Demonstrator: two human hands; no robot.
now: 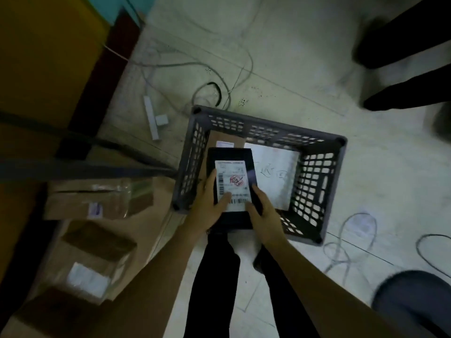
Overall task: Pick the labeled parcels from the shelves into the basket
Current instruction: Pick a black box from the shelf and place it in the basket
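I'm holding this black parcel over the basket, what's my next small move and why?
Probably lower the black parcel into the basket and let go: your left hand and right hand hold it over the near rim, and a white parcel already lies inside.

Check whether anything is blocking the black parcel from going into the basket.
Nothing visible does. The left hand and right hand hold the black parcel over the open top of the grey basket. A brown parcel and a white parcel lie inside, so it would likely rest on them.
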